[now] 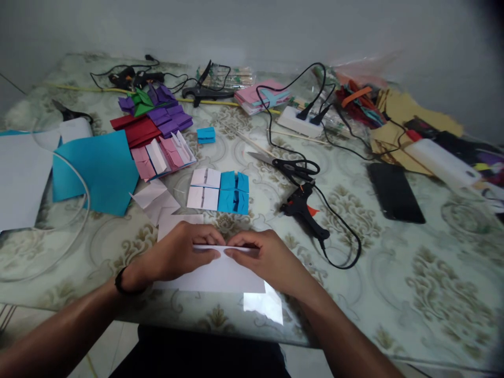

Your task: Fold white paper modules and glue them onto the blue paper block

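Observation:
A sheet of white paper (pixel 220 278) lies near the front edge of the table, its far edge lifted in a fold. My left hand (pixel 185 252) pinches that fold between thumb and fingers. Close beside it, my right hand (pixel 260 254) pinches the same edge, the two thumbs almost meeting. Just beyond my hands sit folded white paper pieces (pixel 203 189) joined to folded blue pieces (pixel 234 192). Loose white paper scraps (pixel 155 202) rest past my left hand, some partly covered by it.
A glue gun (pixel 303 207) with its cord and black-handled scissors (pixel 295 167) lie right of centre. A phone (pixel 396 192) and power strip (pixel 301 122) are farther right. Blue paper (pixel 96 173), pink folded pieces (pixel 165 155) and a white cable (pixel 84 194) occupy the left.

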Available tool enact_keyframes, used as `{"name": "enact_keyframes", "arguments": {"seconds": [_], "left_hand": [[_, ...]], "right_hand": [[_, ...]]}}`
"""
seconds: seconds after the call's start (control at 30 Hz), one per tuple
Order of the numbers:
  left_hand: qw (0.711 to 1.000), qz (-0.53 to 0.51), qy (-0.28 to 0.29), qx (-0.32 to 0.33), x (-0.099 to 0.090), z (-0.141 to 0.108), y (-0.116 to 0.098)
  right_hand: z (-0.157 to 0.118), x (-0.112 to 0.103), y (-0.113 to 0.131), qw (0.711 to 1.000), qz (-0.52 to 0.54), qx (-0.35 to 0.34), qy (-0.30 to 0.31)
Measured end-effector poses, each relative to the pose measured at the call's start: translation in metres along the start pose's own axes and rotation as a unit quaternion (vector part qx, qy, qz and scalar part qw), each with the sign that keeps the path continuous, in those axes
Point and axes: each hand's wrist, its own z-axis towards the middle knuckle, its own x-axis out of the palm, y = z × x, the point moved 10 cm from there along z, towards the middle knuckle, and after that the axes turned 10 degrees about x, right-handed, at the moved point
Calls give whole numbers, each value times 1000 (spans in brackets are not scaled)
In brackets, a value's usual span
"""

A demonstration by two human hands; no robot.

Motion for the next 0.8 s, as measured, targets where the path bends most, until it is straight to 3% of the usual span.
{"name": "enact_keyframes", "arguments": {"seconds": [0.23, 0.43, 0.8], "left_hand": [[999, -18, 3, 33, 1, 1, -5], [1000, 14, -8, -16, -2, 2, -3], [998, 51, -26, -19, -7, 2, -8]], "right_hand": [[1, 2, -5, 1000, 12, 18, 7], [1, 2, -3, 1000, 15, 7, 4], [3, 6, 3, 997, 76, -15, 8]]}}
